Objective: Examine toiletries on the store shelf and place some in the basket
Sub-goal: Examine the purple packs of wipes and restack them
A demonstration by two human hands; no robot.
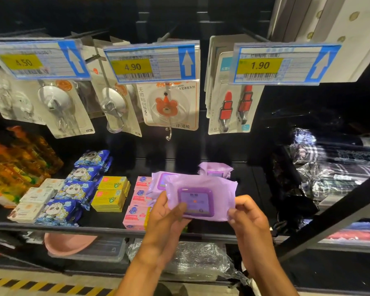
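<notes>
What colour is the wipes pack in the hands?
Lilac soft plastic wipes pack, darker purple lid; head view.

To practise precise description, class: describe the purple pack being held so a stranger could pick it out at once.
Start at the price tag reading 4.90 and drop to the lower shelf, right of the pink boxes. There the purple pack is held by the left hand and right hand. Unlike the two purple packs behind it, it is off the shelf.

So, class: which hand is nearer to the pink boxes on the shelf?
Left. The left hand is just right of the pink boxes, overlapping their edge in view; the right hand is farther right, gripping the other end of the purple pack.
</notes>
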